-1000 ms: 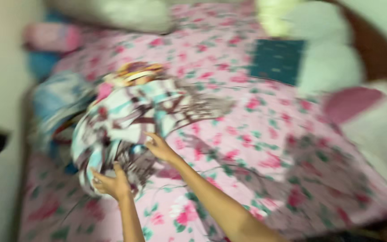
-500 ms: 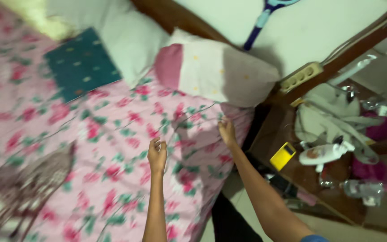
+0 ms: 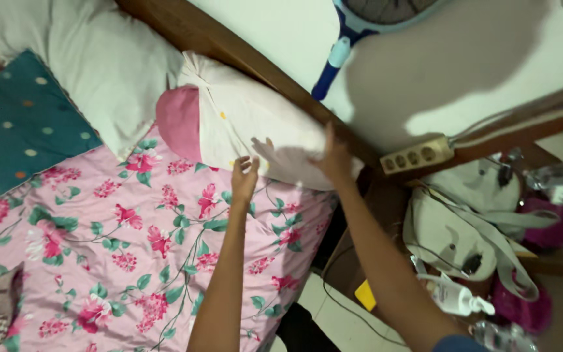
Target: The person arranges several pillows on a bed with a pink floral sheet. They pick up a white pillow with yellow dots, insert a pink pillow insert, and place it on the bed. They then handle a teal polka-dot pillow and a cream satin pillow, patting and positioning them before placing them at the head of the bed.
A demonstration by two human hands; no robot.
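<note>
My right hand (image 3: 335,155) rests on the far end of a white bolster pillow (image 3: 249,120) with a pink cap (image 3: 180,122); the pillow lies along the wooden headboard (image 3: 216,45). My left hand (image 3: 245,179) hovers with fingers spread just at the pillow's lower edge, over the pink floral bedsheet (image 3: 131,241). Whether the left hand touches the pillow is unclear. Neither hand holds anything closed.
A white pillow (image 3: 92,65) and a teal dotted cushion (image 3: 14,124) lie at the bed's upper left. A blue-handled racket (image 3: 340,52) leans on the wall. A power strip (image 3: 417,155), a white bag (image 3: 464,221), a pump bottle (image 3: 454,296) and pink items sit at right.
The view swung from the clothes pile on the bed to the headboard corner. Both hands left the cloth and reached up to the white bolster pillow.
</note>
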